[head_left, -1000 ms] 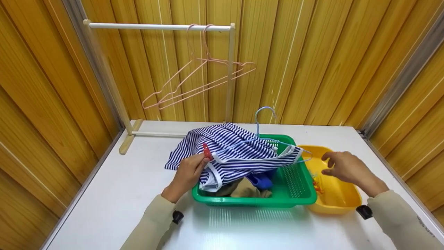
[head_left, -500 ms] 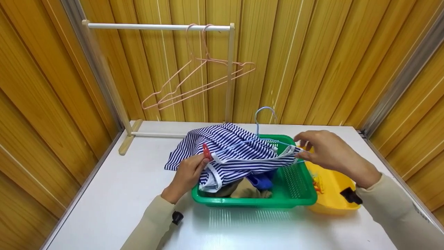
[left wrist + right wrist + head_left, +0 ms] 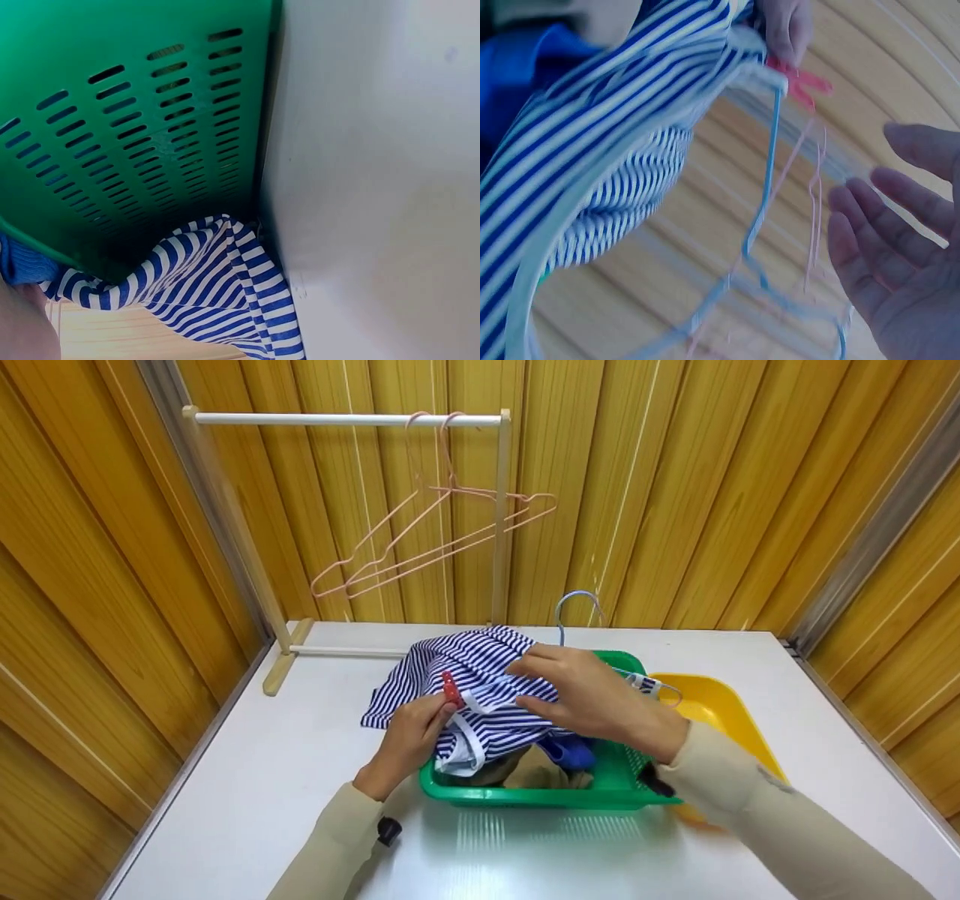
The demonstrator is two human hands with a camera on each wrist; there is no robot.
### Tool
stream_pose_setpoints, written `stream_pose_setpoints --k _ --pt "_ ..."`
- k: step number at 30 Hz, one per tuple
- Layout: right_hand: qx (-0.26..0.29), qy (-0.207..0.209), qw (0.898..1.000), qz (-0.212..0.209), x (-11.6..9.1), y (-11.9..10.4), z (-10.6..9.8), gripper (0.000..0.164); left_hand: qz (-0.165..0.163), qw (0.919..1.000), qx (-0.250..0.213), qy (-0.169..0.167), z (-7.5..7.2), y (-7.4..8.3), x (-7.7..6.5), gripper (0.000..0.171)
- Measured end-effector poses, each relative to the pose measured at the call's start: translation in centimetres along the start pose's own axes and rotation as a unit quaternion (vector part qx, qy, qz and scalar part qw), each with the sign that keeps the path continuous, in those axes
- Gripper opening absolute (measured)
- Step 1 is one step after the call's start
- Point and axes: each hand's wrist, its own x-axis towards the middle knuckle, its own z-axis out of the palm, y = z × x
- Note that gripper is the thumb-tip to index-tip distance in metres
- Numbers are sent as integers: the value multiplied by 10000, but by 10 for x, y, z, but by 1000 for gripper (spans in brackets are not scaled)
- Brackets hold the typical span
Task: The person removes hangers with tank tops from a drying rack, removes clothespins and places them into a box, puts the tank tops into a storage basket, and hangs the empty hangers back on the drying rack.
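A navy-and-white striped sleeveless top (image 3: 469, 656) with white trim drapes over the green basket (image 3: 525, 796), threaded on a light blue hanger (image 3: 576, 595) whose hook sticks up behind. At the top's left shoulder my left hand (image 3: 405, 739) pinches a red clothespin (image 3: 451, 688). The right wrist view shows that clothespin (image 3: 806, 84) beside the end of the blue hanger (image 3: 769, 157). Over the middle of the top, my right hand (image 3: 592, 697) reaches left with spread fingers, holding nothing; it hides part of the hanger. The left wrist view shows the basket's slotted side (image 3: 150, 135) and striped cloth (image 3: 217, 285).
A yellow tub (image 3: 739, 720) stands against the basket's right side. Blue cloth (image 3: 570, 751) and khaki cloth (image 3: 536, 771) lie in the basket. Two pink hangers (image 3: 397, 536) hang from a white-barred rack (image 3: 337, 418) behind left. Wood-patterned walls enclose the white table (image 3: 247, 795).
My right hand has moved left from over the yellow tub, past the top's right shoulder, to above its middle. The left hand keeps its hold on the clothespin, almost unmoved.
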Motion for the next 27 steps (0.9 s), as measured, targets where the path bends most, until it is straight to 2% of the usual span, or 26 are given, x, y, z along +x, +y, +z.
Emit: stream_pose_setpoints --k 6,12,18,24,27 --pt "170 -195 9990 366 25 -10 27 48 -164 9998 3 -89 0 1 -1 15" --pt "334 -479 9952 781 40 -12 48 55 -156 9998 35 -151 0 0 0 13" --pt "412 -635 9948 685 50 -12 65 52 -165 9996 133 -175 -1 0 0 16" --pt "643 -458 9948 640 58 -11 76 48 -49 9998 185 -60 0 -1 0 21" --pt "799 -300 9943 644 61 -11 79 40 29 9998 211 -14 0 -1 0 19"
